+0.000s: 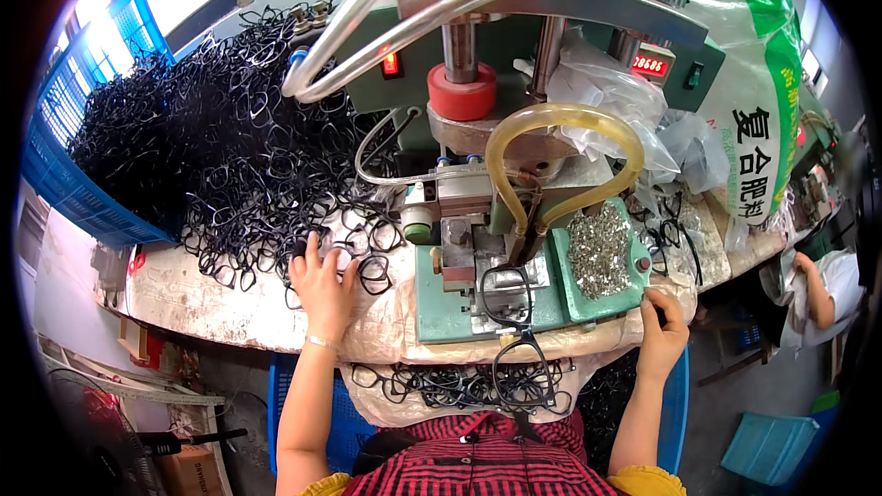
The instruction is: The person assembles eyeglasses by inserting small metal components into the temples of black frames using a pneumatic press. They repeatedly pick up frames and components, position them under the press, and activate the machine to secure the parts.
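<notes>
My left hand (322, 287) lies with spread fingers at the near edge of a big heap of black eyeglass frames (248, 156), touching a few loose ones. No frame is clearly gripped in it. At the front right corner of a green tray (588, 310) filled with tiny silvery metal parts (599, 253), my right hand (663, 331) has thumb and fingers pinched together. What they hold, if anything, is too small to name. Between my hands, one black eyeglass frame (524, 340) sits in the press (491, 308), one rim under its head, the other hanging over the table edge.
A blue crate (87, 193) holds the heap at the left. More frames (432, 386) lie on cloth over my lap, above a blue bin (678, 404). A yellowish hose (560, 115) loops ahead of the press. A large sack (749, 83) stands right; another person's arm (815, 294) shows beyond.
</notes>
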`<state>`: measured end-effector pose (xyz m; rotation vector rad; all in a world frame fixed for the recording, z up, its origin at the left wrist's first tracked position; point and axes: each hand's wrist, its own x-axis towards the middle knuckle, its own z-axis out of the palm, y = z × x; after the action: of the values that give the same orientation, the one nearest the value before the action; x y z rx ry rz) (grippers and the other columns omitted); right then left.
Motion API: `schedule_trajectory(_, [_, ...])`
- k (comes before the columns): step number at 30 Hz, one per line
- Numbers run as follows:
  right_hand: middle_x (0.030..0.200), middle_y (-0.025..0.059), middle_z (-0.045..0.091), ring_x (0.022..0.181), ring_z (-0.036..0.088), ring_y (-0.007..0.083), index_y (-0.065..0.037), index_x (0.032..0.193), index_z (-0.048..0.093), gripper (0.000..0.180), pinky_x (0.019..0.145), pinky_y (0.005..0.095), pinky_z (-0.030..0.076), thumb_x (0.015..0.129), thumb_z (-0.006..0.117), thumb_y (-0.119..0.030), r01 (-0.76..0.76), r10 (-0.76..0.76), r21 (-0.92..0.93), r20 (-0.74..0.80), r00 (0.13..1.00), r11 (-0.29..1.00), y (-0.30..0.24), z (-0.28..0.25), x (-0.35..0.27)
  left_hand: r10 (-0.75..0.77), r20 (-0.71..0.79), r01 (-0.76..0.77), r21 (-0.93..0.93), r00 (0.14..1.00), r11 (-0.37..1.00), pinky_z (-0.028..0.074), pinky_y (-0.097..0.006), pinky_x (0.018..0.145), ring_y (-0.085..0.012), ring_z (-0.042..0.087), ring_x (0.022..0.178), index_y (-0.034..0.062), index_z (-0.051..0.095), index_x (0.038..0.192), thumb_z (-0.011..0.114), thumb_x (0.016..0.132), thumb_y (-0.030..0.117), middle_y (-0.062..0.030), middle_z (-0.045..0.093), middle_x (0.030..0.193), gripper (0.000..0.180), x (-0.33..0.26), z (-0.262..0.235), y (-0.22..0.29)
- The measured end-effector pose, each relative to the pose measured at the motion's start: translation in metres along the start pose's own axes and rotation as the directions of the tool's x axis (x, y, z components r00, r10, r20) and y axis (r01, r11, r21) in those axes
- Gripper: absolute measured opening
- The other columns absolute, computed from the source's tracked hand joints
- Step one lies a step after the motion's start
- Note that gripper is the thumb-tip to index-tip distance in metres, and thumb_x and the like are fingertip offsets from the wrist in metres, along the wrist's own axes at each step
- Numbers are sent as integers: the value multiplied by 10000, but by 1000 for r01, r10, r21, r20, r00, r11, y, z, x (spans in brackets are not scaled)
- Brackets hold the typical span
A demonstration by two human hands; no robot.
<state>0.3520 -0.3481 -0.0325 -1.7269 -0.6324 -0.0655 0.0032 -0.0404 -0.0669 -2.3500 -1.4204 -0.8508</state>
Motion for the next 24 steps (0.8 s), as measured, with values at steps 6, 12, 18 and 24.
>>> schedule_trajectory(6, [902,113,703,876,660,247,-27,900,751,142,823,331,493,763,724,-1,180,-221,157,302,928,971,-88,53,14,-43,190,57,-64,981,996,501,-438,733,-357,618,901,59,617,1146,681,854,149,-163,650,994,311,-20,6,-10])
schedule_trajectory(12, [913,67,682,890,637,109,37,1171,599,386,812,258,497,804,709,-8,-13,-161,517,291,943,856,-104,122,10,-267,121,270,-713,956,646,453,-294,625,-124,519,624,86,330,1523,680,873,-2,-9,537,690,743,-19,-25,20])
schedule_trajectory(18, [863,24,655,867,599,102,34,1269,523,509,859,246,459,803,724,-10,-87,-105,525,326,939,847,-105,121,5,-412,130,160,-986,902,39,371,-160,530,-40,466,717,56,588,1156,597,943,13,3,530,861,217,2,-77,70])
schedule_trajectory(24, [961,65,674,950,606,126,60,1326,451,565,900,268,452,820,698,12,-219,-70,637,396,916,739,-129,121,0,-5,-353,-337,-897,936,285,570,-295,632,-217,559,895,-38,581,970,463,922,-27,-149,561,993,128,86,-149,137])
